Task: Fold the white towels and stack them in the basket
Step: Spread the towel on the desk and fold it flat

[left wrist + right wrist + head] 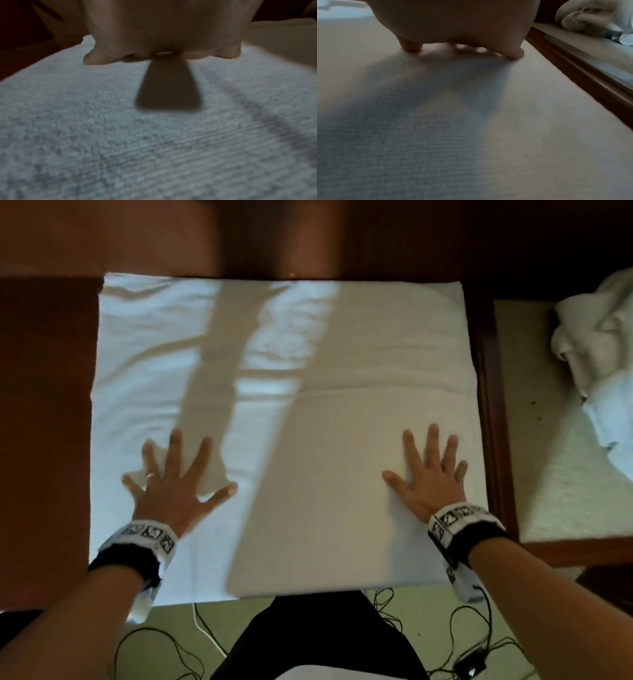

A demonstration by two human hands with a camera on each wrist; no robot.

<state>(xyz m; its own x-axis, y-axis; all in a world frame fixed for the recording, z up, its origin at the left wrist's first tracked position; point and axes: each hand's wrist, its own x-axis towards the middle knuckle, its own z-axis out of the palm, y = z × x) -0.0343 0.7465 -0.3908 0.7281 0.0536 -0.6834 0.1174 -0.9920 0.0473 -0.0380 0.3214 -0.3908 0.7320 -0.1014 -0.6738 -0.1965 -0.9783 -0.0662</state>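
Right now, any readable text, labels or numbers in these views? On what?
No words or numbers are readable.
Left wristband: black-and-white square marker patterns, not text.
Right wristband: same kind of markers, not text.
White towel: no label visible.
Crumpled towels: a small tag, too blurred to read.

White towel spread flat, more towels heaped at the right

The white towel (274, 405) fills the centre of the frame, lying flat with light wrinkles and a fold line across its middle; a crumpled pile of white towels (596, 347) sits at the upper right edge.
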